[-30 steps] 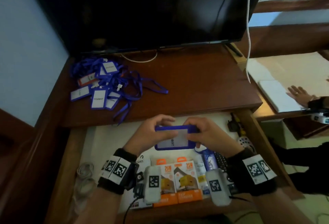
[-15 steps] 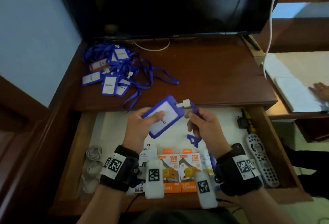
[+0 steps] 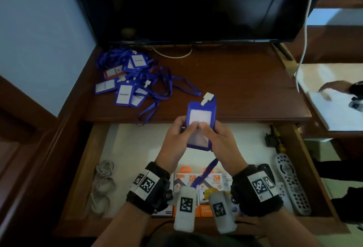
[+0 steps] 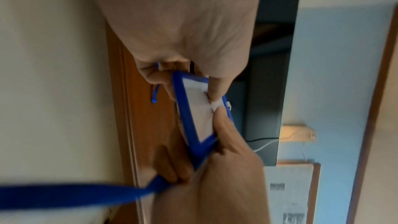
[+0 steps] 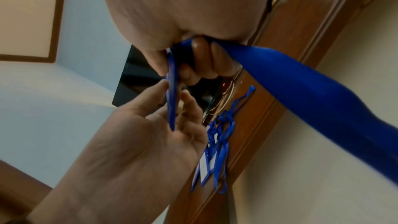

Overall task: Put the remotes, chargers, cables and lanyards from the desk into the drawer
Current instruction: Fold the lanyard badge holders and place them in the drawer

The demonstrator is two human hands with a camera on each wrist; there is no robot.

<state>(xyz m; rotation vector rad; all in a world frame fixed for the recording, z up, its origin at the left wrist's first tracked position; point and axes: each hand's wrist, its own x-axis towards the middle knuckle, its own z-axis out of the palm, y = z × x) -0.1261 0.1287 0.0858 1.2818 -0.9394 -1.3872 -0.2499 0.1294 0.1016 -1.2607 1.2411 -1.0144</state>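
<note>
Both hands hold one blue badge holder upright over the open drawer. My left hand pinches its left side and my right hand its right side, thumbs on the white card. Its blue strap hangs down past my right wrist; the right fingers curl round that strap. The badge holder shows between both thumbs in the left wrist view. A pile of blue lanyards lies at the desk's back left. Charger boxes, remotes and white cables lie in the drawer.
A dark monitor stands at the back of the wooden desk. A white cable hangs at the right. Another person's hand rests on a white surface at the far right. A black adapter sits at the drawer's right.
The badge holder turned from tilted to upright and both thumbs now press on its card. The right hand moved from the clip end down onto the badge.
</note>
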